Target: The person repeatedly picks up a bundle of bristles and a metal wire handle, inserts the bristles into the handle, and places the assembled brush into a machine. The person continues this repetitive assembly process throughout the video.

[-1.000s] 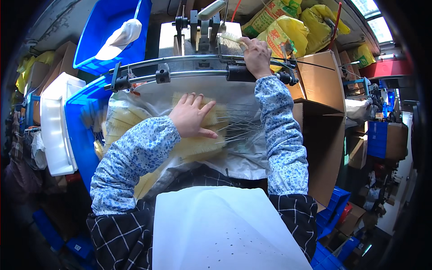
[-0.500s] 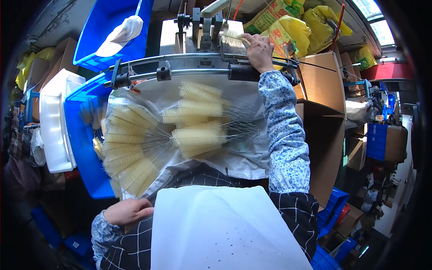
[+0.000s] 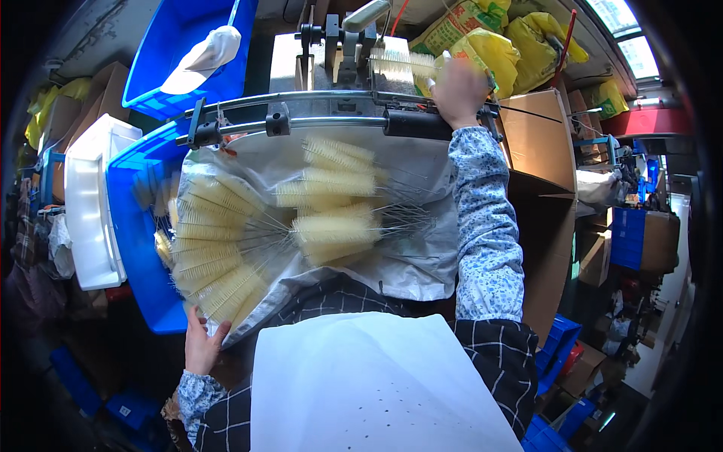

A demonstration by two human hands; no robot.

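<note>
At the far side, my right hand (image 3: 459,92), smeared by motion, is closed at the right end of a pale bristle brush (image 3: 395,63). That brush lies level, its left end beside the metal machine (image 3: 348,56). My left hand (image 3: 202,345) is at the near left, thumb and fingers apart, fingertips by the lowest brush of a fanned row of cream twisted-wire brushes (image 3: 207,241). To the right of the fan, a stacked pile of similar brushes (image 3: 337,228) lies with wire stems pointing right. Both groups rest on a grey-white plastic sheet (image 3: 414,275).
A metal rail (image 3: 331,121) crosses beyond the sheet. Blue bins (image 3: 139,248) and a white tub (image 3: 94,203) stand left. On the right is an open cardboard box (image 3: 538,143), with yellow sacks (image 3: 489,53) behind it. A white cap (image 3: 207,60) hangs over the far blue bin.
My right hand has moved right, and more of the brush shows beside the machine. My left hand has gone from my lap up to the fanned brushes, its fingers spreading.
</note>
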